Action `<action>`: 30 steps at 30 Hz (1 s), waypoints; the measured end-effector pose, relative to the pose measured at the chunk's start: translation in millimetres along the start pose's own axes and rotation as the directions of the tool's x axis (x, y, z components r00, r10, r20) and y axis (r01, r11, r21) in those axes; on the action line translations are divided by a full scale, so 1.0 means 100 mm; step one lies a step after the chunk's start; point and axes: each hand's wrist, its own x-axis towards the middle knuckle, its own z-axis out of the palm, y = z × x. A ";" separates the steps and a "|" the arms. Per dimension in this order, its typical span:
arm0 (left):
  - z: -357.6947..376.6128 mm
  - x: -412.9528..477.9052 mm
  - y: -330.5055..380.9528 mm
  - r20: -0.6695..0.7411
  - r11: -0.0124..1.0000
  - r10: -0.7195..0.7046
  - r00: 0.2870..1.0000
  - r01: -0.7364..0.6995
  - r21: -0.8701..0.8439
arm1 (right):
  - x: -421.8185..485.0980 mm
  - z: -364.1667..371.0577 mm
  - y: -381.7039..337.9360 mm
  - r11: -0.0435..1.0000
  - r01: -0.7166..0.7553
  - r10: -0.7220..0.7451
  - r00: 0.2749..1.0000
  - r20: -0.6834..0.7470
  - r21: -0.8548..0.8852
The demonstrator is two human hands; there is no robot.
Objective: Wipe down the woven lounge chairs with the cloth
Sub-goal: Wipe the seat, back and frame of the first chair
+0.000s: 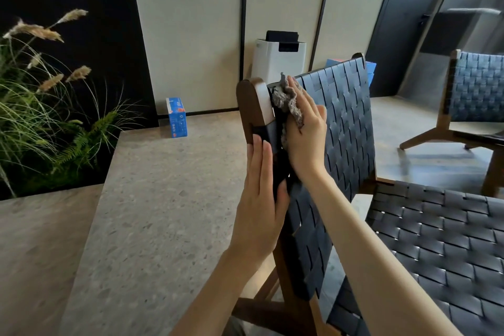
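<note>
Cloth [285, 96] beneath right hand [306, 137], against chair [346, 117]

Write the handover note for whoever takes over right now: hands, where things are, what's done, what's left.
Left hand: open, flat against the side of the wooden frame beside the woven backrest.
Right hand: open, pressing the grey cloth on that backrest near its top corner.
Done: wiping is at that corner; how much else is wiped cannot be told.
Left: likely the rest of the backrest, the seat, then the second chair.
</note>
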 end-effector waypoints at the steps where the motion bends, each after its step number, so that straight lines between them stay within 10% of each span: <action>1: 0.00 0.01 0.00 0.001 1.000 0.005 1.000 -0.005 0.002 | 0.01 0.00 0.07 1.000 0.003 -0.003 1.000 0.001 -0.022; 6: 0.00 -0.01 -0.01 0.008 1.000 -0.002 1.000 0.003 -0.018 | -0.32 -0.10 0.29 0.992 -0.116 0.117 0.993 0.007 -0.047; 16: 0.01 0.00 -0.02 -0.003 1.000 -0.003 1.000 0.003 0.010 | 0.17 -0.03 0.11 0.988 0.150 -0.148 0.988 0.049 -0.048; 26: 0.11 0.00 -0.09 -0.040 1.000 0.009 0.999 -0.009 0.002 | -0.42 -0.11 1.00 0.913 -0.400 0.399 0.917 -0.028 -0.081; 30: 0.17 -0.01 -0.11 -0.081 1.000 0.015 0.997 -0.016 -0.011 | -0.37 -0.15 0.58 0.976 -0.206 0.208 0.978 -0.017 0.071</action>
